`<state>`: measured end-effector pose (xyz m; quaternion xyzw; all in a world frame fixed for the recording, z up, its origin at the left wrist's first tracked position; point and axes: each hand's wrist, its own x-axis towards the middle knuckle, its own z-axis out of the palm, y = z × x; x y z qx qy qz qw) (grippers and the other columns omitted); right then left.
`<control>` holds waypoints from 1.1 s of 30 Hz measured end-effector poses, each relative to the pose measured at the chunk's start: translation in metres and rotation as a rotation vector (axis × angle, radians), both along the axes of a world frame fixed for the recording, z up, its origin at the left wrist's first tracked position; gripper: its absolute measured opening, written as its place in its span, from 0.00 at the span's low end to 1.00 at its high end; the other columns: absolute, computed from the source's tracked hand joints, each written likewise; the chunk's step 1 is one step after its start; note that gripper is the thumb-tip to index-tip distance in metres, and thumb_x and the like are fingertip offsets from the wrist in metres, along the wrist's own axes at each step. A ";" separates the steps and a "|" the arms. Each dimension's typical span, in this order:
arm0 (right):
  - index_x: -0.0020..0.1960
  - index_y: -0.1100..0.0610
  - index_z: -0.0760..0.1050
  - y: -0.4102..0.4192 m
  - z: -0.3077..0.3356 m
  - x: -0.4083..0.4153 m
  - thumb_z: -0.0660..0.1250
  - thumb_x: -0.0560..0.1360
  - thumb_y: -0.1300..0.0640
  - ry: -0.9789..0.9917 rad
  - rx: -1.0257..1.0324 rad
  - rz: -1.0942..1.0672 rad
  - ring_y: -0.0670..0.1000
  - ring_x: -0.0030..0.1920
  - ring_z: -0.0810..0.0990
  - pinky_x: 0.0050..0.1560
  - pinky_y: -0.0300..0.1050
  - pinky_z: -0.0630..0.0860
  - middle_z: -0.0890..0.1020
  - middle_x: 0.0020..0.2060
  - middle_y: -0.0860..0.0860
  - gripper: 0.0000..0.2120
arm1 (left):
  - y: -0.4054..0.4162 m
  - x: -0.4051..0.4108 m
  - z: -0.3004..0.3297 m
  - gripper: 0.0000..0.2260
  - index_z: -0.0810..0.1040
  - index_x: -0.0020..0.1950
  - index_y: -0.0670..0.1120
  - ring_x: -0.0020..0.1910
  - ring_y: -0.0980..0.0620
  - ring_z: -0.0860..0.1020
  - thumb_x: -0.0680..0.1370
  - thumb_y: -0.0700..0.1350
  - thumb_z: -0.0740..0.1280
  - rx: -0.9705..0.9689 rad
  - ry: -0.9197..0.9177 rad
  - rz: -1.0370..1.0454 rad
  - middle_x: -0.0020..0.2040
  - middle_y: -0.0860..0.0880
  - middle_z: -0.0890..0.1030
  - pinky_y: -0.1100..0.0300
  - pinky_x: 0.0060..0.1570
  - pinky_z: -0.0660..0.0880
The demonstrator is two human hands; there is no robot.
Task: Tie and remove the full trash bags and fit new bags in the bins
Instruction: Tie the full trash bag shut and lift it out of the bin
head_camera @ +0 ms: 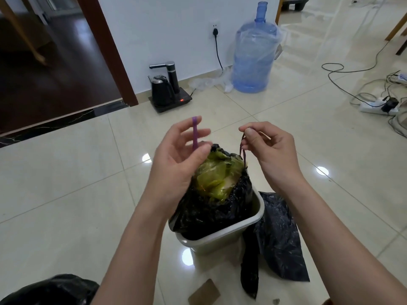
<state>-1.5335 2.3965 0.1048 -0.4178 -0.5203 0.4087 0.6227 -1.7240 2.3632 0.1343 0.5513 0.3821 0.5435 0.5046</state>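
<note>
A full black trash bag [211, 208] sits in a pale bin [222, 239] on the tiled floor, with green-yellow waste [215, 175] bulging from its gathered mouth. Two purple drawstring loops rise from the bag. My left hand [176, 159] has the left drawstring [194, 133] looped over a raised finger, its other fingers loosely spread. My right hand [268, 150] pinches the right drawstring [243, 150] between thumb and forefinger. An unfilled black bag [277, 238] lies flat on the floor just right of the bin.
Another black bag [50, 290] shows at the bottom left. A piece of cardboard [204, 292] lies in front of the bin. A kettle base [169, 89] and a blue water jug [255, 51] stand by the wall. A power strip with cables [378, 105] lies at right.
</note>
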 end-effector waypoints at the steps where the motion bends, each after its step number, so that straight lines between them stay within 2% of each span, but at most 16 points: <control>1: 0.44 0.48 0.84 -0.001 0.004 -0.001 0.67 0.77 0.63 -0.012 0.018 0.007 0.48 0.39 0.80 0.45 0.39 0.77 0.82 0.41 0.49 0.12 | -0.001 0.004 -0.002 0.19 0.74 0.65 0.54 0.55 0.48 0.81 0.76 0.40 0.70 0.005 0.042 -0.003 0.56 0.50 0.81 0.56 0.53 0.79; 4: 0.45 0.48 0.84 -0.006 0.016 -0.003 0.67 0.77 0.61 -0.027 0.070 0.125 0.48 0.38 0.80 0.44 0.39 0.77 0.81 0.37 0.48 0.10 | 0.001 0.015 -0.010 0.21 0.72 0.66 0.56 0.45 0.51 0.81 0.76 0.41 0.69 0.027 0.112 -0.018 0.48 0.49 0.80 0.58 0.47 0.79; 6: 0.46 0.50 0.84 -0.007 0.018 -0.007 0.67 0.77 0.61 -0.013 0.035 0.218 0.47 0.37 0.80 0.43 0.38 0.77 0.82 0.35 0.47 0.09 | 0.003 0.021 -0.021 0.22 0.71 0.69 0.55 0.39 0.55 0.77 0.77 0.41 0.69 -0.013 0.253 -0.005 0.41 0.48 0.77 0.61 0.42 0.77; 8: 0.47 0.54 0.83 -0.008 0.015 -0.011 0.67 0.77 0.64 -0.019 -0.013 0.249 0.45 0.36 0.80 0.42 0.36 0.78 0.83 0.34 0.47 0.08 | 0.003 0.028 -0.031 0.21 0.72 0.68 0.52 0.35 0.60 0.74 0.76 0.41 0.70 -0.015 0.381 -0.017 0.36 0.55 0.75 0.67 0.39 0.72; 11: 0.47 0.55 0.82 -0.009 0.010 -0.013 0.67 0.76 0.67 -0.025 -0.082 0.250 0.45 0.34 0.80 0.41 0.36 0.78 0.83 0.31 0.49 0.09 | 0.003 0.036 -0.036 0.13 0.78 0.59 0.54 0.36 0.63 0.74 0.77 0.42 0.69 0.057 0.429 -0.001 0.36 0.61 0.78 0.72 0.40 0.70; 14: 0.46 0.54 0.83 -0.008 0.009 -0.011 0.69 0.75 0.67 -0.003 -0.096 0.291 0.48 0.35 0.81 0.41 0.38 0.79 0.83 0.32 0.52 0.09 | 0.005 0.039 -0.039 0.02 0.79 0.45 0.54 0.34 0.62 0.73 0.77 0.47 0.68 0.076 0.459 0.083 0.34 0.56 0.78 0.72 0.37 0.69; 17: 0.46 0.54 0.84 -0.009 0.006 -0.012 0.71 0.73 0.64 -0.064 -0.077 0.322 0.50 0.38 0.82 0.42 0.40 0.79 0.84 0.35 0.53 0.07 | 0.005 0.042 -0.044 0.08 0.78 0.38 0.50 0.30 0.63 0.71 0.77 0.48 0.68 0.069 0.491 0.165 0.31 0.55 0.76 0.75 0.34 0.68; 22: 0.50 0.53 0.83 -0.007 0.007 -0.008 0.69 0.76 0.59 -0.093 -0.059 0.251 0.48 0.49 0.83 0.48 0.40 0.79 0.86 0.46 0.51 0.06 | 0.007 0.047 -0.041 0.09 0.81 0.42 0.53 0.36 0.68 0.76 0.80 0.46 0.65 0.006 0.463 0.164 0.34 0.63 0.80 0.78 0.37 0.68; 25: 0.55 0.50 0.82 -0.003 0.002 0.001 0.65 0.79 0.58 -0.209 -0.113 0.201 0.46 0.54 0.81 0.56 0.44 0.78 0.85 0.51 0.47 0.08 | 0.008 0.047 -0.042 0.13 0.81 0.42 0.53 0.35 0.65 0.77 0.82 0.49 0.60 -0.025 0.465 0.179 0.36 0.61 0.80 0.76 0.38 0.69; 27: 0.57 0.51 0.82 -0.003 -0.002 0.004 0.67 0.78 0.59 -0.222 -0.231 0.286 0.48 0.50 0.83 0.57 0.46 0.78 0.86 0.48 0.50 0.10 | 0.009 0.046 -0.042 0.17 0.79 0.38 0.50 0.31 0.64 0.75 0.83 0.50 0.58 -0.028 0.478 0.202 0.32 0.60 0.79 0.74 0.35 0.68; 29: 0.56 0.56 0.82 -0.005 -0.006 0.004 0.68 0.77 0.62 -0.197 -0.287 0.373 0.48 0.43 0.83 0.50 0.40 0.78 0.86 0.41 0.52 0.09 | 0.010 0.045 -0.043 0.19 0.77 0.36 0.47 0.29 0.62 0.74 0.83 0.50 0.57 -0.034 0.486 0.214 0.30 0.59 0.78 0.71 0.33 0.68; 31: 0.52 0.59 0.83 -0.005 -0.010 0.002 0.70 0.75 0.63 -0.204 -0.282 0.322 0.47 0.41 0.83 0.45 0.38 0.77 0.86 0.37 0.52 0.06 | 0.011 0.045 -0.043 0.20 0.77 0.35 0.45 0.28 0.61 0.73 0.83 0.49 0.57 -0.027 0.498 0.215 0.28 0.58 0.77 0.70 0.32 0.68; 33: 0.46 0.57 0.84 -0.004 -0.012 0.000 0.72 0.73 0.62 -0.250 -0.287 0.231 0.52 0.41 0.85 0.46 0.44 0.80 0.86 0.37 0.53 0.03 | 0.011 0.046 -0.043 0.20 0.78 0.35 0.45 0.28 0.61 0.73 0.83 0.50 0.57 -0.018 0.528 0.219 0.27 0.58 0.77 0.70 0.32 0.67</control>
